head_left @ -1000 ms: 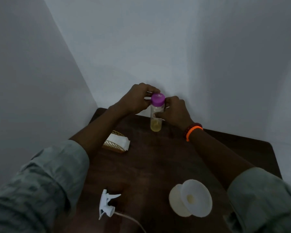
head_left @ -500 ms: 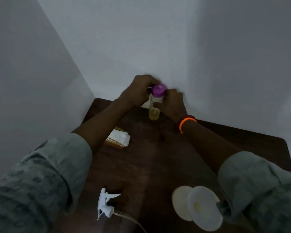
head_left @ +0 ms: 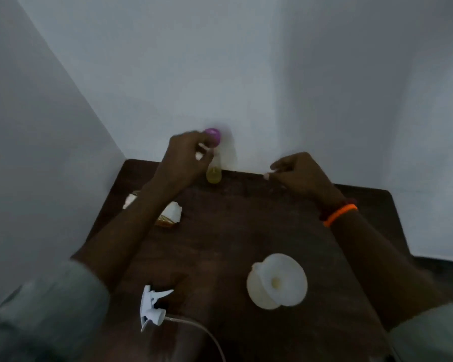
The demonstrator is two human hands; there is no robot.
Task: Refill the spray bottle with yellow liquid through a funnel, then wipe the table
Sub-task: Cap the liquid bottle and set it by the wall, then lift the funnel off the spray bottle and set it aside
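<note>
L hand [head_left: 186,155] grips round purple plastic cap [head_left: 213,135] on clear bottle w/ yellow liquid [head_left: 214,173]; R hand [head_left: 301,173] apart, fingers loosely curled, holding nothing.

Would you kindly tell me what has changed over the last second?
The right hand let go of the clear purple-capped bottle and drew away to the right. The left hand still grips the bottle near its cap. The white funnel and white spray head stayed put.
</note>
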